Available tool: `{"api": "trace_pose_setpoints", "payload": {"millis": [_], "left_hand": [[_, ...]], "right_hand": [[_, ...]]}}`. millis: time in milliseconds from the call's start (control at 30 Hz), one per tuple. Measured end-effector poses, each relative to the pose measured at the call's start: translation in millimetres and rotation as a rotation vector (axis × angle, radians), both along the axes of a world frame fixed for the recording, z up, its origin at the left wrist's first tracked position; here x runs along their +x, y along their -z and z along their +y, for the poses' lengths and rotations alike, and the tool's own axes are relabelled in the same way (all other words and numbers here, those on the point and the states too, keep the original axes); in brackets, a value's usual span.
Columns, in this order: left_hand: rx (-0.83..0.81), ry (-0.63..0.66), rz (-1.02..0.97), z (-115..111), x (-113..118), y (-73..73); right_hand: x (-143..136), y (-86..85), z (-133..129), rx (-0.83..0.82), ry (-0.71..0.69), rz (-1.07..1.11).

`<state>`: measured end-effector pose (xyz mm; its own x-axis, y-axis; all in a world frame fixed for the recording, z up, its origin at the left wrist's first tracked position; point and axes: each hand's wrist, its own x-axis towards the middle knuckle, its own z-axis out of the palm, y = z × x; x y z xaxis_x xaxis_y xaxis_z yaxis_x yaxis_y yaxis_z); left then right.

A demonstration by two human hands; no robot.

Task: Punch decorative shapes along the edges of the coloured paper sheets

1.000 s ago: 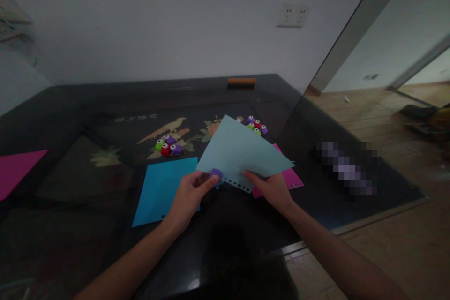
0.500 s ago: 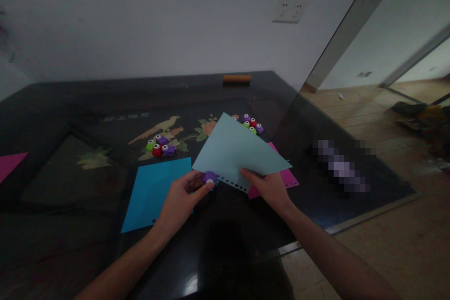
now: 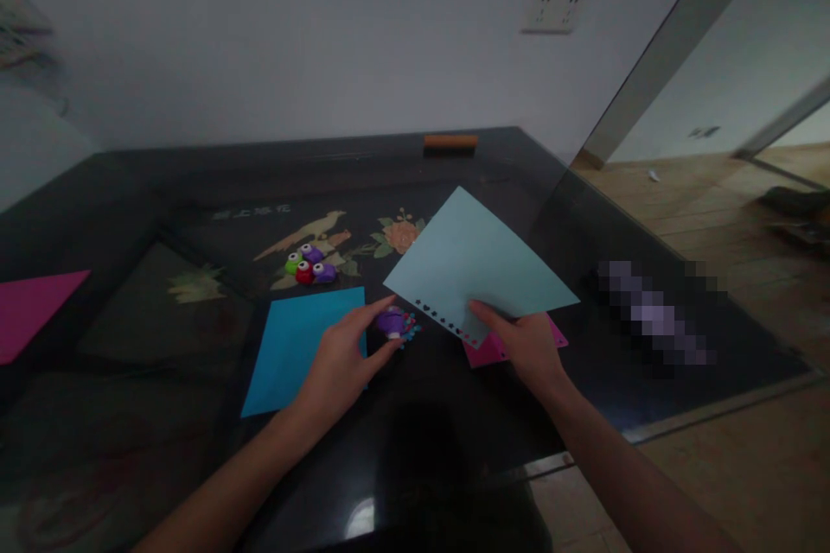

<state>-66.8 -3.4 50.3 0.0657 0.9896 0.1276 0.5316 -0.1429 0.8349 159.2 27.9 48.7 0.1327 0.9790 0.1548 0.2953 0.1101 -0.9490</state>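
Note:
Between the thumb and fingers of my left hand (image 3: pixel 337 354) is a small purple paper punch (image 3: pixel 390 324) with round eyes, low over the table. Beside it lies a little heap of blue and pink paper bits (image 3: pixel 410 328). My right hand (image 3: pixel 522 346) pinches a pale blue sheet of paper (image 3: pixel 480 255), which is tilted and has a row of small shaped holes along its lower left edge. Under that sheet, a pink punched sheet (image 3: pixel 483 354) is partly hidden. A bright blue sheet (image 3: pixel 298 346) lies left of and partly behind my left hand.
Several coloured eyed punches (image 3: pixel 308 266) are grouped behind the blue sheet. A pink sheet (image 3: pixel 39 307) lies at the far left of the dark glossy table (image 3: pixel 441 432). An orange-brown bar (image 3: pixel 450 142) is near the wall, and a blurred-out object (image 3: pixel 648 311) is at right.
The pale blue sheet has come away from the purple punch, moving up and right in my right hand. The paper bits now show more. The view has shifted slightly left.

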Motion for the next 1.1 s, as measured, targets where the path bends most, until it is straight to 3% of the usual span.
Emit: {"api": "trace_pose_setpoints", "payload": {"millis": [133,367,700,933,1100], "left_hand": [[0.114,0.065,0.197,0.0,-1.1,0.9],[0.19,0.116,0.27,0.8,-1.6,7.4],[0.162,0.115,0.268,1.8,-3.5,2.9],[0.188,0.106,0.226,5.3,-6.7,6.1],[0.2,0.091,0.165,7.1,-6.7,3.2]], "right_hand": [[3.1,-0.9,0.4,-0.002,0.036,0.013],[5.2,-1.6,0.1,0.002,0.044,-0.027],[7.5,-3.7,-0.7,-0.003,0.094,0.023],[10.7,-3.2,5.5,0.071,0.202,0.196],[16.2,-6.4,8.6,0.019,0.213,0.251]]}}
